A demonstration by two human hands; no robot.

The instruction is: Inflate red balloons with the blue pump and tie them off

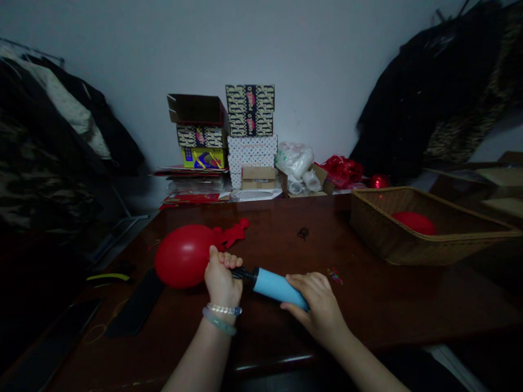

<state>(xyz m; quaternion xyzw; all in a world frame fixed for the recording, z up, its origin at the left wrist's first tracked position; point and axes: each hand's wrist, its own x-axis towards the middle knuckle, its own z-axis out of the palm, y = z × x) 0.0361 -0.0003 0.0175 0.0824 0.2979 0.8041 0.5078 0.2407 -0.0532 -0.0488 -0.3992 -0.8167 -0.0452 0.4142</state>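
A swollen red balloon (186,256) lies sideways over the dark wooden table. My left hand (223,275), a beaded bracelet and a bangle at its wrist, is closed around the balloon's neck and the black nozzle end of a hand pump; the join is hidden by the fingers. The blue barrel of the hand pump (280,288) points down to the right. My right hand (316,305) grips its lower end, thumb below and fingers over the top. Behind the left hand are uninflated red balloons (235,233).
To the right stands a wicker basket (392,253) with a red balloon (414,222) inside. Rubber bands (335,276) and a small dark item (303,233) lie on the table (278,228). A dark flat object (137,305) is at left. Stacked boxes (251,155) line the wall.
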